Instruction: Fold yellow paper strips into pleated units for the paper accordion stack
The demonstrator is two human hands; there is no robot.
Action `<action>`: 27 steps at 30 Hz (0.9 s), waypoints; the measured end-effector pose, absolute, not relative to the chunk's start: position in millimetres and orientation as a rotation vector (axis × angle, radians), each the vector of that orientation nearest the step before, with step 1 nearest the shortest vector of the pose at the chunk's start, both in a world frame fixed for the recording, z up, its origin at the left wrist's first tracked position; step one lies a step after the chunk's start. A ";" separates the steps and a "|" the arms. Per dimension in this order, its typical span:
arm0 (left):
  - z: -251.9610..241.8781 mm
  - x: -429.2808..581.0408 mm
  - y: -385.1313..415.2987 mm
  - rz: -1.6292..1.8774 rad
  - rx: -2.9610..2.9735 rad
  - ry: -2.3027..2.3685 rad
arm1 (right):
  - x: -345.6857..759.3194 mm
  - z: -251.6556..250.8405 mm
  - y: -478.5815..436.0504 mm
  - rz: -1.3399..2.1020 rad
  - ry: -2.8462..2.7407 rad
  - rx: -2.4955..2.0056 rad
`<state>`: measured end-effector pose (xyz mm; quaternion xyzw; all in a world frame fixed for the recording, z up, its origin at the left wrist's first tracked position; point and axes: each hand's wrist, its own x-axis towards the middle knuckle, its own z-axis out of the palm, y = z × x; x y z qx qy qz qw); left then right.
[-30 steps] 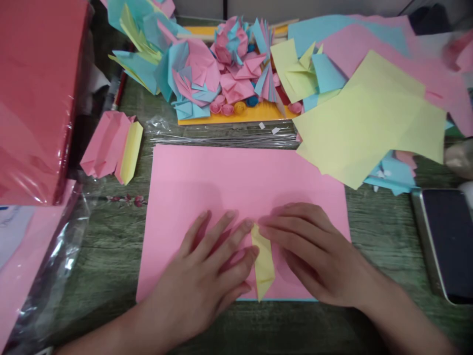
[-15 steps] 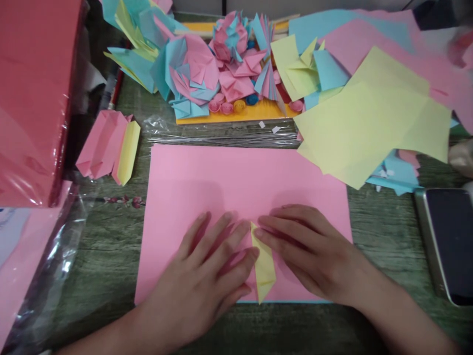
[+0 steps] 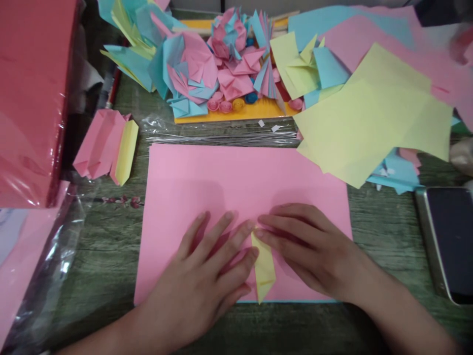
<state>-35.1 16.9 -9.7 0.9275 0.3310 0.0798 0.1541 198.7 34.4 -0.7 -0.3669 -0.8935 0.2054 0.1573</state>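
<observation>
Table (image 3: pixel 99 276): green-grey, wood-grained. Pink sheet (image 3: pixel 181 172) flat on it in front of the person, a blue edge showing beneath. Red pack (image 3: pixel 29 98) at left, wrapped in clear plastic. Below it, clear film (image 3: pixel 61 261) with pink paper (image 3: pixel 33 251); cannot tell if inside or under. Behind pink sheet: orange base (image 3: pixel 240 116), carrying folded pink and blue paper flowers (image 3: pixel 194 69) and small coils near its front edge.

Left hand (image 3: pixel 199 276): palm down on pink sheet, fingers (image 3: pixel 240 266) well spread; two tips touch left edge of yellow strip (image 3: pixel 265 266). Right hand (image 3: pixel 320 251): fingers (image 3: pixel 281 244) extended, close together, tips at strip's upper end; thumb's hold cannot be told. Strip lies near middle of pink sheet's front edge, folded, its pointed lower end at that edge.
</observation>
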 end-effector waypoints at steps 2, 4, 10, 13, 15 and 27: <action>-9.6 -35.2 17.1 0.237 2.657 0.948 | 198.5 -0.6 34.6 0.592 -2.554 -1.052; -9.3 -35.3 17.0 0.244 2.656 0.948 | 198.3 -0.3 35.0 0.595 -2.551 -1.048; -6.4 -35.0 17.0 0.211 2.652 0.946 | 199.2 1.4 37.8 0.608 -2.566 -1.023; -5.1 -35.4 18.3 0.191 2.655 0.946 | 199.9 1.8 39.0 0.604 -2.597 -1.013; -4.8 -35.8 18.6 0.177 2.670 0.935 | 200.0 1.9 39.0 0.605 -2.608 -1.012; -8.0 -34.9 13.3 0.170 2.730 0.952 | 201.2 -0.5 39.0 0.618 -2.618 -0.996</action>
